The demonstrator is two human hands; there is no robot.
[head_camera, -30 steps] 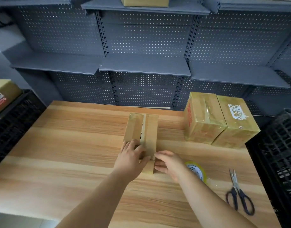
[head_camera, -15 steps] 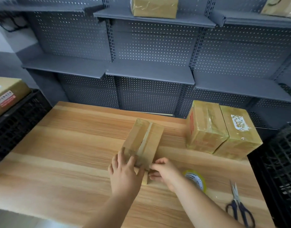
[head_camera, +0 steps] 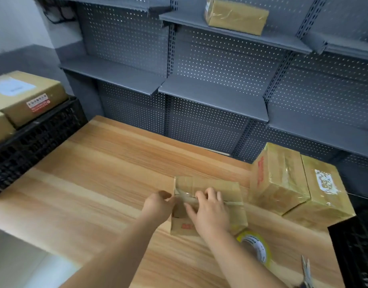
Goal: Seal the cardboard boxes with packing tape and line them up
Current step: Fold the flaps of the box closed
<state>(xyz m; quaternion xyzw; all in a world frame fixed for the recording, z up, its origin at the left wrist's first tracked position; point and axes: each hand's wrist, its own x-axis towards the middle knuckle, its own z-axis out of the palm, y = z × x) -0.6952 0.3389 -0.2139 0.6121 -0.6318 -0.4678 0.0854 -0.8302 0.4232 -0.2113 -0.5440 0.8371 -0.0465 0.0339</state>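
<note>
Box [head_camera: 231,189] sits on the desk [head_camera: 95,183] under both my grips: left grip [head_camera: 158,206] curls around its end, and right grip [head_camera: 210,210] presses flat-fingered on top. Tape roll [head_camera: 256,246] lies just right of the right grip's wrist.

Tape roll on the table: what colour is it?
The tape roll is yellow with a white printed core, seen in the head view.
</note>
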